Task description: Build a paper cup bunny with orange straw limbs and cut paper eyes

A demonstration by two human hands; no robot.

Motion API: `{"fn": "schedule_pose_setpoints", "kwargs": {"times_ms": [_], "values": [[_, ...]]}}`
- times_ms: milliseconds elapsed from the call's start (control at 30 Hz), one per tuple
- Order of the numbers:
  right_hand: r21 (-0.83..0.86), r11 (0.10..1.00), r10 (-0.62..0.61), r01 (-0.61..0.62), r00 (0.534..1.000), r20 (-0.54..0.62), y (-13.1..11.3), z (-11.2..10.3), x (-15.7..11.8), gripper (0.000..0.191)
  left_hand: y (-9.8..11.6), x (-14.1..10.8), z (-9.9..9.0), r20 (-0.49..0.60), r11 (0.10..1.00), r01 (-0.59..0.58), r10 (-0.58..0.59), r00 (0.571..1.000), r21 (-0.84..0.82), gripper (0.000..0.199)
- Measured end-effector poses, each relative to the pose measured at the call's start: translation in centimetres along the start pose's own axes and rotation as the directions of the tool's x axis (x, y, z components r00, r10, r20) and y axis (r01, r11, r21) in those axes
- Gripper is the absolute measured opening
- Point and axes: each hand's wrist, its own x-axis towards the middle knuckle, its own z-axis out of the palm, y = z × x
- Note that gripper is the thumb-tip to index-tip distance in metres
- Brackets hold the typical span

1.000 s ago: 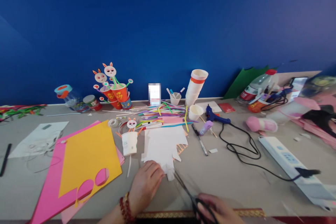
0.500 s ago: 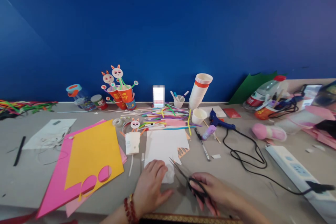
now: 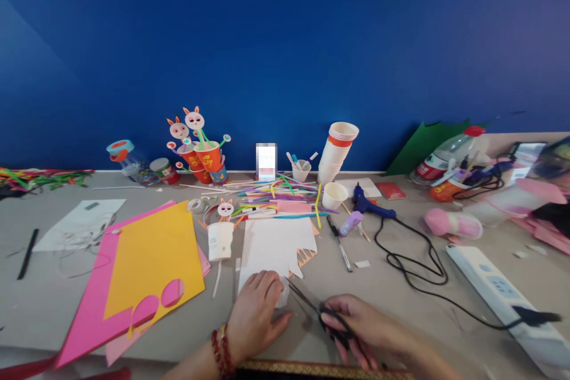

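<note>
My left hand (image 3: 258,309) lies palm down on the lower edge of a white sheet of paper (image 3: 269,243), its thumb spread away from the fingers. A small white paper piece (image 3: 282,295) shows beside its fingertips, partly covered by the hand. My right hand (image 3: 356,326) is wrapped round the black handles of a pair of scissors (image 3: 307,297). The thin blades point up and left, tips close to the white piece and the left fingers. A paper cup with a rabbit face (image 3: 221,240) lies left of the sheet, above my left hand.
Yellow card (image 3: 155,261) with round cut-outs lies on pink card (image 3: 84,326) at left. Coloured pipe cleaners (image 3: 285,193) spread behind the sheet. To the right are a pen (image 3: 339,243), a glue gun (image 3: 371,206) with trailing cable and a power strip (image 3: 494,291). Stacked cups (image 3: 338,154) lean on the wall.
The scissor blades have closed slightly, and less of the small white piece shows beside my left hand. The whole view has shifted a little; both hands keep nearly the same place.
</note>
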Motion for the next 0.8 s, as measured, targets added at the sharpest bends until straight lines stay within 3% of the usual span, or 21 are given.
{"fn": "schedule_pose_setpoints", "kwargs": {"times_ms": [167, 333, 500, 800], "values": [[0.066, 0.995, -0.079, 0.077, 0.996, 0.028, -0.9, 0.1, 0.4, 0.059, -0.1, -0.4, 0.3, -0.021, 1.000, 0.024, -0.024, 0.999, 0.002, 0.022], [0.077, 0.995, -0.069, 0.066, 0.997, 0.036, -1.0, -1.0, 0.8, 0.056, -0.5, -0.8, 0.2, -0.075, 1.000, -0.003, 0.004, 0.997, 0.016, 0.023], [-0.028, 0.999, -0.016, 0.019, 0.996, 0.087, -2.2, -2.7, 2.1, 0.056, -0.8, -1.1, -0.1, -0.114, 0.999, -0.026, 0.029, 0.993, 0.026, 0.023], [-0.185, 0.982, -0.008, 0.040, 0.986, 0.169, -5.3, -4.1, 3.7, 0.048, -1.1, -1.6, -0.5, -0.134, 1.000, -0.015, 0.013, 0.991, -0.010, 0.025]]}}
